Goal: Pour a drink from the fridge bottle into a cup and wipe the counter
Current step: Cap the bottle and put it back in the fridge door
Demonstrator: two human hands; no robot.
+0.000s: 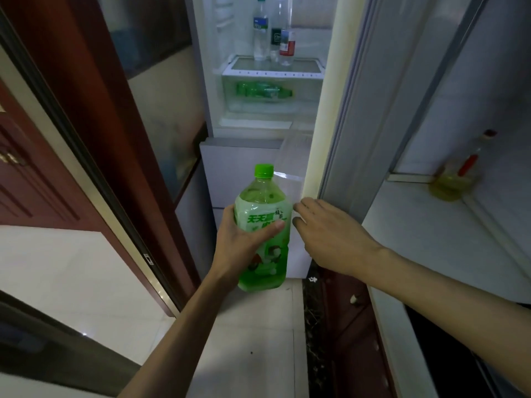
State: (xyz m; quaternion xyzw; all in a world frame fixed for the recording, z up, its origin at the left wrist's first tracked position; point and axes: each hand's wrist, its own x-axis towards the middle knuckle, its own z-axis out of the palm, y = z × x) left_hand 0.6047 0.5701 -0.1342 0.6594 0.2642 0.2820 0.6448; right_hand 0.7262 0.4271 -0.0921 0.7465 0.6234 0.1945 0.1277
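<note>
My left hand [240,245] is wrapped around a large green tea bottle [263,214] with a green cap, held upright in front of the open fridge [270,81]. My right hand [330,237] is stretched out with its fingers apart, its fingertips at the edge of the open fridge door [319,139]. Three clear bottles [273,38] stand on the fridge's glass shelf. Another green bottle [264,91] lies on its side in the drawer below the shelf. No cup shows in this view.
A white counter [448,239] runs along the right, with a bottle of yellow oil [457,176] standing at its far end. A dark red sliding door frame [94,168] stands close on the left. Pale floor tiles lie below my arms.
</note>
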